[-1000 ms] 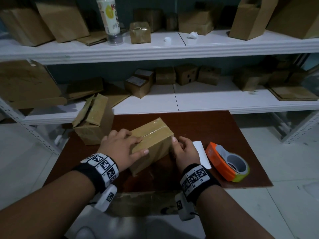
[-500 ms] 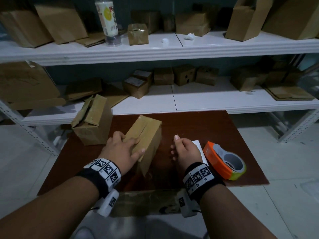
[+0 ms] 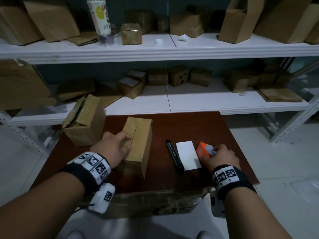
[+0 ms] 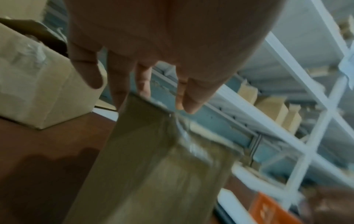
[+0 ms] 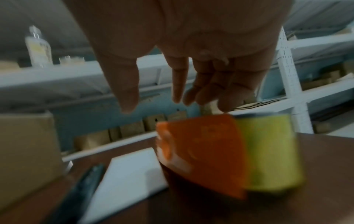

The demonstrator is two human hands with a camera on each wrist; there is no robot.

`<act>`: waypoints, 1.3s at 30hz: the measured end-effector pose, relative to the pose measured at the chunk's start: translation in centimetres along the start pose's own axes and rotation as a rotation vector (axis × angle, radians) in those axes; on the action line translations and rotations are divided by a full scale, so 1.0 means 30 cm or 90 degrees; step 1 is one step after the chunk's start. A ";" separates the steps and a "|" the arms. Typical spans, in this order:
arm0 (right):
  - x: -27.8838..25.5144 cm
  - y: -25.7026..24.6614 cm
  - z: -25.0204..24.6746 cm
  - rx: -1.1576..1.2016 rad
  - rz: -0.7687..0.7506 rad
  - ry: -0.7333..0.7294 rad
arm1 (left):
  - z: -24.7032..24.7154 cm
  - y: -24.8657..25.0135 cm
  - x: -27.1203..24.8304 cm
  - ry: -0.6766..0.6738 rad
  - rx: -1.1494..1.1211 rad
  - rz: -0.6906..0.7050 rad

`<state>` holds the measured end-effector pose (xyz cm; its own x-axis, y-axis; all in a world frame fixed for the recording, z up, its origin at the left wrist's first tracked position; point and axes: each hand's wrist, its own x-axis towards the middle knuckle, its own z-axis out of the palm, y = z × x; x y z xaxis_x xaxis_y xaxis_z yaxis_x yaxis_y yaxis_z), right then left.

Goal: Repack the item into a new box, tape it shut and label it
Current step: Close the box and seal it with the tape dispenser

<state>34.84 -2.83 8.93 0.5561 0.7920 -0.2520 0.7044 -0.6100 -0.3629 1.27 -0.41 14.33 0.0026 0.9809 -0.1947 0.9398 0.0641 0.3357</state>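
On the brown table point(image 3: 215, 128): two cardboard boxes, one black marker point(image 3: 174, 155), one flat white label point(image 3: 188, 155), one orange tape dispenser point(image 3: 203, 151) with a yellowish roll. Standing mid-table, the closed box point(image 3: 139, 140), matte and rectangular, seam running up its top; sitting at the far left corner, the open box point(image 3: 84, 125), flaps crumpled. Resting on the closed box's near top edge, left hand point(image 3: 112, 149), fingers point(image 4: 118, 89) straight and spread. Hovering over the dispenser near the right edge, right hand point(image 3: 220, 158), fingers point(image 5: 203, 89) loosely extended, gripping nothing clearly.
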 end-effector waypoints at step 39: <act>-0.342 -0.238 -0.043 0.482 -0.465 -0.043 | -0.046 0.127 -0.177 -0.074 -0.841 -0.067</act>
<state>24.69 -6.63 15.25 0.0655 0.9748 0.2134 0.3865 0.1724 -0.9060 4.37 -5.11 17.91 0.0421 0.9432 -0.3294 -0.0978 0.3320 0.9382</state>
